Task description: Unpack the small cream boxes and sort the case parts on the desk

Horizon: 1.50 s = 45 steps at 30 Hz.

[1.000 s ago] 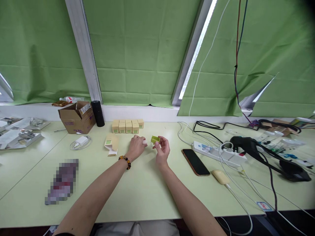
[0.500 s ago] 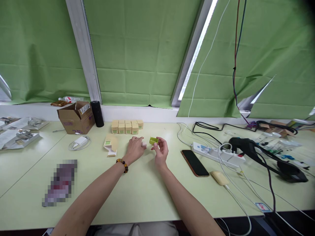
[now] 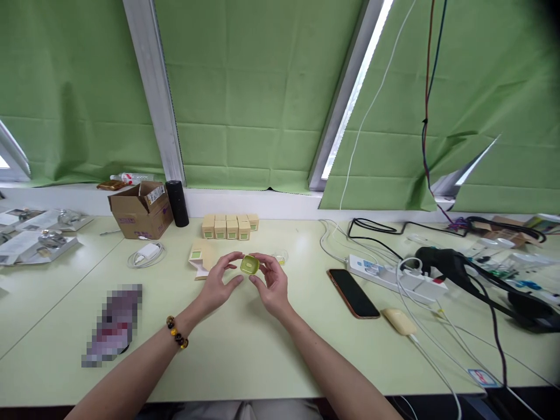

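Green container [image 3: 249, 265], small, open side up, sits between the two hands above the bench [image 3: 245, 364], roughly center. Right hand [image 3: 273, 284] holds it: index at the far edge, thumb at the near edge, fingers narrow on it. Left hand [image 3: 220, 283] right beside it on the other side, thumb and index spread apart, tips by the container's left edge; cannot tell if they touch it. Beaded bracelet [image 3: 177, 333] on left wrist.

Clear item [image 3: 280, 256] lies just beyond the right hand, partly hidden, too small to tell what it is. Opened carton [image 3: 205, 252] on its side, left of the left hand, flap toward the person. Row of small tan boxes [image 3: 226, 227] behind, set close together, green squares on the fronts.

Left side of bench: white adapter [image 3: 147, 251] with coiled cable, cardboard box [image 3: 140, 213] with flaps up, black cylinder [image 3: 177, 203] upright beside it, white trays [image 3: 39, 245] with clear-wrapped contents at far left, pixelated item [image 3: 112, 326] nearer the person.

Right side: dark-screened phone [image 3: 353, 293] flat, pale mouse-shaped object [image 3: 399, 321] with a cable next to it, white power strip [image 3: 396, 280] with plugs in, black strapped device [image 3: 441, 262] past that. Green blinds [image 3: 227, 87] hang behind everything.
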Each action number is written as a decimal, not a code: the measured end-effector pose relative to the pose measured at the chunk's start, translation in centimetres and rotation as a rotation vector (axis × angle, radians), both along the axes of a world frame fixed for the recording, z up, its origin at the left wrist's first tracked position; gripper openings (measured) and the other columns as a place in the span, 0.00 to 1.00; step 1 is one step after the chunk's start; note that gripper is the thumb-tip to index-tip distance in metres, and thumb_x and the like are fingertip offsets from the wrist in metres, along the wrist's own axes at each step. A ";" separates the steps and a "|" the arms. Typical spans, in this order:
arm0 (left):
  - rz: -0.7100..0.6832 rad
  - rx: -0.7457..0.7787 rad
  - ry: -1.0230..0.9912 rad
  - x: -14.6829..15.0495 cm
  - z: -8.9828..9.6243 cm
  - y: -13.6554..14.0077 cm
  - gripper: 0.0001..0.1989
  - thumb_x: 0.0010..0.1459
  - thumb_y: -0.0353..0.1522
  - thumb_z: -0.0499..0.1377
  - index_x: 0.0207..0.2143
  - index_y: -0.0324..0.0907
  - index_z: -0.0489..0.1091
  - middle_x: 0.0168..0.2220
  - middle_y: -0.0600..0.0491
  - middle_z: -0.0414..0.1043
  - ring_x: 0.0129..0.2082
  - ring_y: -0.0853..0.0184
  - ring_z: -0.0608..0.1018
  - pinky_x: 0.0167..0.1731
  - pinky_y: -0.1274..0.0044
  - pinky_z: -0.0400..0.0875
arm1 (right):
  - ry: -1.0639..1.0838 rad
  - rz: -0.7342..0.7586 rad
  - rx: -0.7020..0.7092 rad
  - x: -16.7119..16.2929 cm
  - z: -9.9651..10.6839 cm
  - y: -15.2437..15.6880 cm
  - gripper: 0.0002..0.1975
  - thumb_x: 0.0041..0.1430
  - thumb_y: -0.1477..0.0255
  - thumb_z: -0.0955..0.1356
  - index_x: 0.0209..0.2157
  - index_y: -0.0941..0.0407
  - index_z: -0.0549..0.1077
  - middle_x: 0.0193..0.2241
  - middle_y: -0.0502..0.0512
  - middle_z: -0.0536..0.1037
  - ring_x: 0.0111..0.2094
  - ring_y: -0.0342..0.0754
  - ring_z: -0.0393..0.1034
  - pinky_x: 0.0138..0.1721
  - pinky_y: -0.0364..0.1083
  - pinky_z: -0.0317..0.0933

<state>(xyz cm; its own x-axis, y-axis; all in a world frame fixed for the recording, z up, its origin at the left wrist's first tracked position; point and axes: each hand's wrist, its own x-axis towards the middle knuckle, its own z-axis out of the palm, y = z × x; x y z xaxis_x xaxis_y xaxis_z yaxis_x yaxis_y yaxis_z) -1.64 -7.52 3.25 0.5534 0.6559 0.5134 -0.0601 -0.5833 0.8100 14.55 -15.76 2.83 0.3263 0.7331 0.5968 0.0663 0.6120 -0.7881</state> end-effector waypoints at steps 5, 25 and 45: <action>-0.002 0.109 -0.073 -0.1 -0.7 -0.6 0.18 0.66 0.31 0.61 0.57 0.49 0.71 0.55 0.44 0.74 0.58 0.57 0.74 0.57 0.60 0.74 | -0.234 -0.061 0.001 -0.6 -0.3 -0.6 0.24 0.62 0.71 0.72 0.59 0.45 0.72 0.55 0.59 0.75 0.57 0.60 0.69 0.57 0.62 0.68; 0.312 0.323 -0.060 -0.5 -0.7 -0.9 0.03 0.67 0.34 0.59 0.41 0.46 0.72 0.40 0.48 0.78 0.47 0.57 0.76 0.49 0.61 0.74 | 0.332 0.479 -0.301 0.7 -0.1 0.7 0.25 0.63 0.50 0.69 0.52 0.52 0.73 0.38 0.59 0.82 0.36 0.54 0.79 0.41 0.56 0.74; 0.317 0.371 0.041 -0.3 -1.7 -0.8 0.07 0.67 0.32 0.60 0.46 0.45 0.75 0.39 0.49 0.78 0.45 0.59 0.74 0.41 0.67 0.75 | 0.241 0.357 -0.286 0.0 -1.6 1.3 0.22 0.58 0.57 0.77 0.49 0.52 0.72 0.39 0.54 0.80 0.35 0.49 0.77 0.36 0.49 0.73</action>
<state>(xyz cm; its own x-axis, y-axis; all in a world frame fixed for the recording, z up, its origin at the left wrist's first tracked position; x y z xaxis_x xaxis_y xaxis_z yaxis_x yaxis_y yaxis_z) -1.91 -8.33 1.57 0.3804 0.5724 0.7264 0.1949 -0.8174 0.5420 14.51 -14.42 1.22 0.1298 0.9468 0.2945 -0.3115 0.3209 -0.8944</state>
